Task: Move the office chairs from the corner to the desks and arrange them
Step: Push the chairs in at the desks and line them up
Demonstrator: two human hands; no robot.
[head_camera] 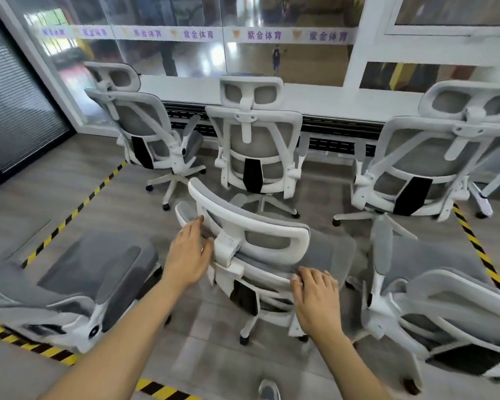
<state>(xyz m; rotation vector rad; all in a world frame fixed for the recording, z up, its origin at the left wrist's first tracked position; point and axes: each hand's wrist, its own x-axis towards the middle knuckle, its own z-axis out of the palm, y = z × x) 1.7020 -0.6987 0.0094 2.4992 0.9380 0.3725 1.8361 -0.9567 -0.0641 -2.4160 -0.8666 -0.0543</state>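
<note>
Head view, looking down. Both bare forearms reach fwd and converge on the centre chair [260, 255], white frame w/ grey mesh, its back toward the person, headrest skewed to the left.

L: left hand [189, 255] is palm down w/ a straight wrist. Its fingers [195, 226] are stretched out and laid against the lower left part of the headrest [243, 217]. Thumb is spread to the right, next to the white headrest bracket [228, 249]. It wraps nothing: flat, open contact.

R: right hand [315, 295] is palm down on the top edge of the backrest [269, 268], right of the bracket. Fingers bend over the edge w/ tips on the mesh, which reads as a grip on the backrest top. Thumb not visible.

Chair location: the centre chair stands on the grey floor [26, 226], just behind the mid desk chair [254, 145] and apart from the white desk [344, 102].

The left desk chair [145, 125] and right desk chair [433, 157] are also at the desk, backs toward the camera. The near left chair [84, 278] and near right chair [451, 298] flank the centre one, close on each side.

Yellow-black tape [78, 203] runs on the floor at both sides. A shoe tip [269, 389] shows at the bottom edge.
</note>
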